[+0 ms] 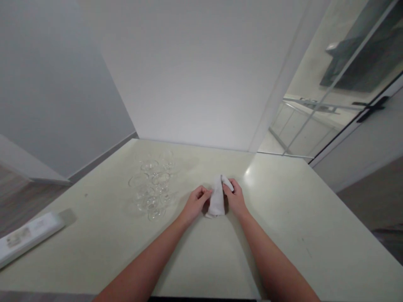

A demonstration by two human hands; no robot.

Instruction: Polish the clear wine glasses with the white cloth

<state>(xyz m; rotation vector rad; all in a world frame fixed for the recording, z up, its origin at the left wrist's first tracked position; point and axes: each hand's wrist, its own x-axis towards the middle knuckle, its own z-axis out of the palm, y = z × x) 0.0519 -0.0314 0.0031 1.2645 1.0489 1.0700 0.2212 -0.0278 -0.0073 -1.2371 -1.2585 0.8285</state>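
A white cloth (pixel 217 199) hangs bunched between my two hands, just over the pale tabletop (pixel 283 218). My left hand (pixel 199 200) pinches its left edge between thumb and fingers. On the other side my right hand (pixel 234 196) has its fingers closed on the upper right part, where a fold of the cloth sticks out. Whether anything is wrapped inside the cloth, I cannot tell. Left of my left hand stands a group of several clear stemmed glasses (pixel 160 179), close together and partly overlapping in view.
A white power strip (pixel 31 233) lies at the table's left edge. A white wall (pixel 195 84) rises behind the far edge. To the right, a glass-paned partition (pixel 315 113) meets the table beside a door with a black handle (pixel 373 109).
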